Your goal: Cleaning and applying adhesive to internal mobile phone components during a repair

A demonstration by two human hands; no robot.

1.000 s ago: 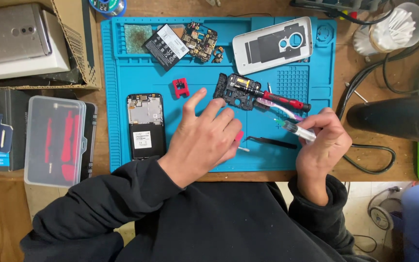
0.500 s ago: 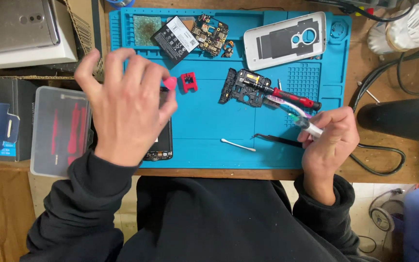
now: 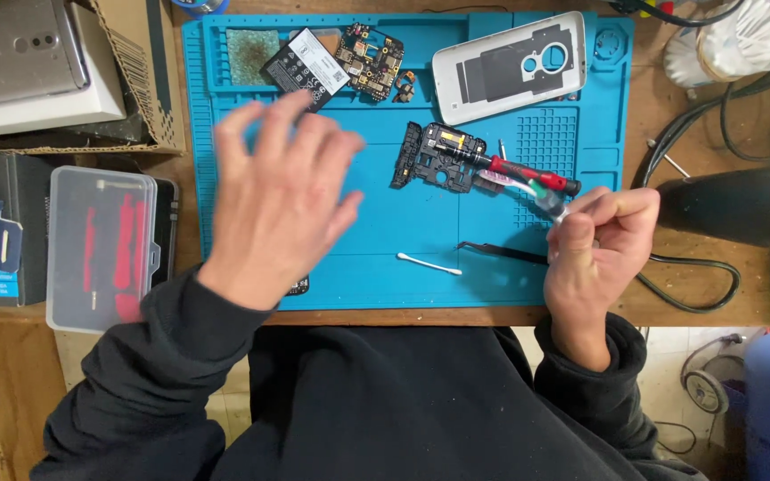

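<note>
Nearest the camera: dark sleeves and torso of the person, seated at the wooden bench (image 3: 385, 317).

Right hand (image 3: 594, 245): fingers curled closed around a small tube-like tool (image 3: 547, 199) with a green band and pale tip, pinched between thumb and forefinger. The hand sits over the right edge of the blue work mat (image 3: 421, 214). Black tweezers (image 3: 503, 253) lie on the mat just left of this hand, and may touch it.

Left hand (image 3: 282, 200): open, fingers spread, holding nothing; motion-blurred, above the left half of the mat. A dark phone body (image 3: 298, 287) shows only as a corner beneath the wrist; contact cannot be told.

A cotton swab (image 3: 429, 264) lies on the mat between the two hands, apart from both.

Mid mat: a black phone frame piece (image 3: 432, 157), with a red-handled screwdriver (image 3: 519, 170) lying across its right side, the handle end near the tool held in the right hand.

Left of mat: a clear plastic case (image 3: 100, 245) with red contents, beside a dark box.

Far edge of mat: a black battery (image 3: 305, 69), a circuit board (image 3: 369, 62) just right of it, a white phone back cover (image 3: 510, 67). A cardboard box (image 3: 135, 89) stands at far left; a container of cotton swabs (image 3: 741, 40) at far right. A large black cylindrical tool (image 3: 741, 207) and black cable lie right of the mat.
</note>
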